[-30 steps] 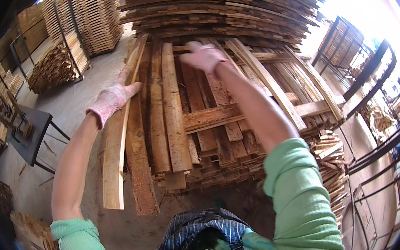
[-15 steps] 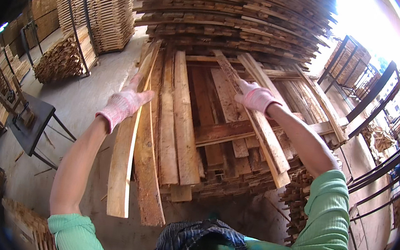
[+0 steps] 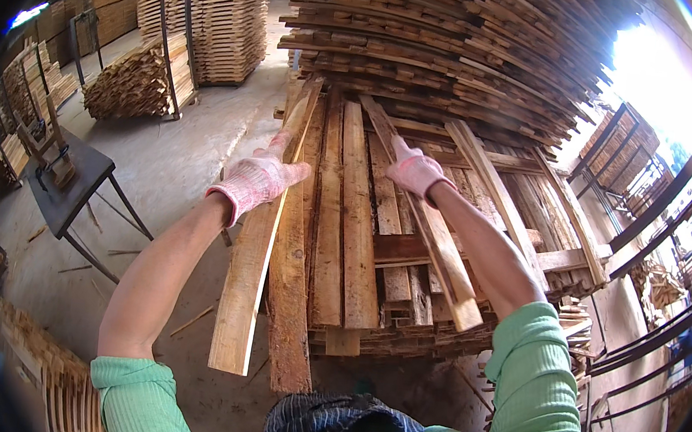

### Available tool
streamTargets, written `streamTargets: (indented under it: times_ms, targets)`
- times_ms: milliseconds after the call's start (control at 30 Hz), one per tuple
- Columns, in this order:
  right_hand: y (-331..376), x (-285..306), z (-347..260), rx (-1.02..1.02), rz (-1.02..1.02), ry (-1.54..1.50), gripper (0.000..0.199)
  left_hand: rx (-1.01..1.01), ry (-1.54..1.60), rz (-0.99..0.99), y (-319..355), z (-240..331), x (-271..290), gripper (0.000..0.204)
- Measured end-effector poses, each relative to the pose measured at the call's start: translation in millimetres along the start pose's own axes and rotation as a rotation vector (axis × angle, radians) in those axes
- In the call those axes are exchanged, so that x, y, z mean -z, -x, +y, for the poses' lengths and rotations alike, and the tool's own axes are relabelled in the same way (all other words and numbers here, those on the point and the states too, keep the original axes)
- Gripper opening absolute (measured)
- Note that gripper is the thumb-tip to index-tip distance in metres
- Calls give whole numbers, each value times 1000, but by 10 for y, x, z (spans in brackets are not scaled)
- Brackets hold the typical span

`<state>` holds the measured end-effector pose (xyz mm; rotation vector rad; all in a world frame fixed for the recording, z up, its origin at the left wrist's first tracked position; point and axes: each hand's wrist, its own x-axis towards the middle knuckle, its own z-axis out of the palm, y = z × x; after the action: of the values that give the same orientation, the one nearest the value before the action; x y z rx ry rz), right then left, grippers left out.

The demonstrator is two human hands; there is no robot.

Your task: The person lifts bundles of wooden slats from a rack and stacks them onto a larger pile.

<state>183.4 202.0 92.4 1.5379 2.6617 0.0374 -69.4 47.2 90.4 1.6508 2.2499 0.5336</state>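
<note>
Two at once: left board (image 3: 247,290) and right board (image 3: 441,248) handled

In the head view, the left board is covered midway by the gloved left hand (image 3: 262,179); its thumb is spread toward the right, and how firmly the fingers are closed cannot be told. The right board is clasped by the gloved right hand (image 3: 417,173), index finger stretched toward the far end. The right board is seen over the middle of a plank stack (image 3: 409,339), the left one along its left side.
</note>
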Motion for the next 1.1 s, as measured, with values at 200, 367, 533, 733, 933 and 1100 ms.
streamTargets:
  times_ms: [200,367,533,733,933,1100]
  targets:
    - [-492,-268,232,205,250,-45,38,-17,17,-46,82,225,45,93]
    - [-265,-276,-519,119,326,-377,32,28,39,30,189,34,18,94]
    - [-507,-169,-264,176,99,24,39,-138,243,4,98,45,-51,97]
    - [-251,-96,-169,90,104,-462,59,-61,-71,79,36,200,-44,90]
    - [685,208,1304,-226,137,-313,71,-707,-252,-42,1439,1049,249,78]
    - [609,-376,2309,-276,132,-106,83,-754,-816,-479,1852,1503,-295,102]
